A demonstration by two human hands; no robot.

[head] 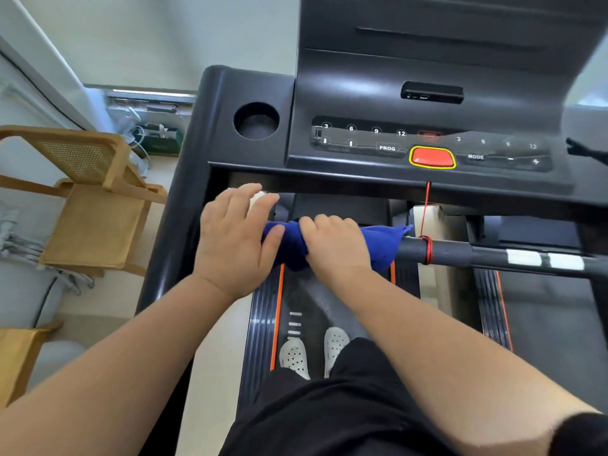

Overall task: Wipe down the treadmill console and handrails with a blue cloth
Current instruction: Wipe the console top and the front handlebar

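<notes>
Black treadmill console (362, 93), wooden chair (95, 225) beside.

Left hand (237, 238) flat, right hand (335, 250) curled.

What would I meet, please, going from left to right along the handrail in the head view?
Left hand → right hand gripping the cloth → red cord → white strips.

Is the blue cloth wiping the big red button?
No, the blue cloth is wrapped round the black bar below the red button, gripped by the right hand.
</notes>
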